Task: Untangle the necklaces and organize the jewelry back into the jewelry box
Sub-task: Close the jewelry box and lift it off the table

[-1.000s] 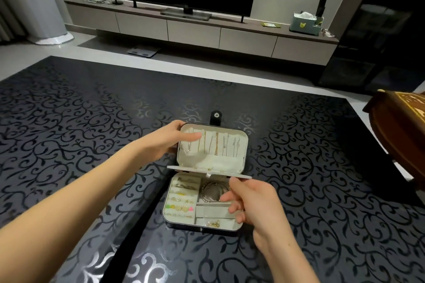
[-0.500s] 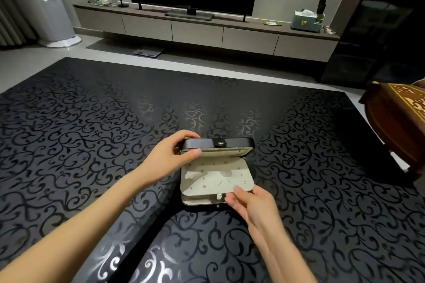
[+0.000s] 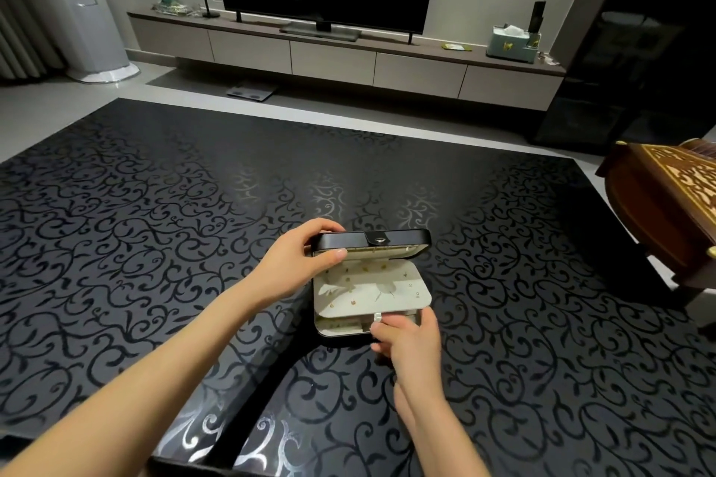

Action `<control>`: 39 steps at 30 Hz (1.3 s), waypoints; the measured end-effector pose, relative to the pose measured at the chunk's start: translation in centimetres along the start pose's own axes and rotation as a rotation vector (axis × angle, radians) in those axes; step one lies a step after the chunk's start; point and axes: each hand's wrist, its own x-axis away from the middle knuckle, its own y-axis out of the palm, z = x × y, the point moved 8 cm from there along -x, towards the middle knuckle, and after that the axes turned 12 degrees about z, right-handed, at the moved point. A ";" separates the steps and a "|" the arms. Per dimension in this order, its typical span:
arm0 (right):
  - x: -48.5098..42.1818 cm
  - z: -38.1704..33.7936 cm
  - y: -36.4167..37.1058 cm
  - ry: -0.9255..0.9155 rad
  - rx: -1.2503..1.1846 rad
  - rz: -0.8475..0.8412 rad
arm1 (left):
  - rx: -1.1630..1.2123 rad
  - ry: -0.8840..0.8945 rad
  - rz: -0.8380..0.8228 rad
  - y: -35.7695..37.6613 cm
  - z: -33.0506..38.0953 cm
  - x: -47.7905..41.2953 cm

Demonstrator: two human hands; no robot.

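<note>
lid point(image 3: 403, 238) dropped halfway, left hand point(image 3: 298, 263) gripping it; right hand point(image 3: 407, 337) pinches flap tab point(image 3: 377, 317) at jewelry box point(image 3: 341, 334) front; nearly packed.

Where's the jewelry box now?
In the head view, the jewelry box sits on the black table, centre, between the left hand gripping its lid and the right hand holding its front.

Bare forearms, long and slender, uncovered along whole visible length. Left hand point(image 3: 294, 263) and right hand point(image 3: 410, 341) bare too. Left thumbnail short, plain.
</note>
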 end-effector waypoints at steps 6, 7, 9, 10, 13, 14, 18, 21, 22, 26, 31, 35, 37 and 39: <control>0.3 0.2 0.4 0.093 -0.142 -0.057 | -0.005 0.007 0.004 -0.2 0.2 0.0; 0.2 0.1 0.3 0.076 -0.138 -0.045 | -0.003 0.006 0.004 -0.2 0.2 0.0; 0.0 0.0 0.3 0.052 -0.139 -0.013 | -0.001 0.004 0.000 -0.2 0.1 0.2; -0.1 0.1 0.2 0.045 -0.143 0.009 | -0.003 0.005 -0.002 -0.2 0.1 0.3; -0.3 0.4 -0.2 0.019 -0.129 0.092 | -0.016 0.015 -0.007 -0.2 0.1 0.6; -0.4 0.5 -0.4 0.007 -0.114 0.124 | -0.021 0.022 -0.011 -0.2 0.2 0.7; -0.8 1.2 -0.4 -0.043 0.016 0.250 | -0.041 0.048 -0.034 0.1 -0.2 1.7; -0.6 1.3 -0.5 -0.041 0.079 0.306 | -0.054 0.072 -0.010 0.3 -0.7 2.5; -0.6 1.3 -0.6 -0.039 0.092 0.326 | -0.057 0.089 0.001 0.4 -0.7 2.8; -0.6 2.1 -1.2 0.012 0.178 0.425 | -0.161 0.235 0.019 1.3 -0.6 4.1; -0.4 4.2 -1.5 0.107 0.231 0.407 | -0.251 0.330 0.057 1.9 -1.5 5.3; -0.1 4.7 -1.3 0.188 0.140 0.346 | -0.289 0.414 0.050 2.3 -2.3 6.1; 0.2 4.7 -0.7 0.268 0.053 0.275 | -0.297 0.442 0.064 2.2 -2.5 6.4; 0.5 4.7 0.0 0.371 -0.058 0.185 | -0.311 0.460 0.063 2.2 -2.6 6.5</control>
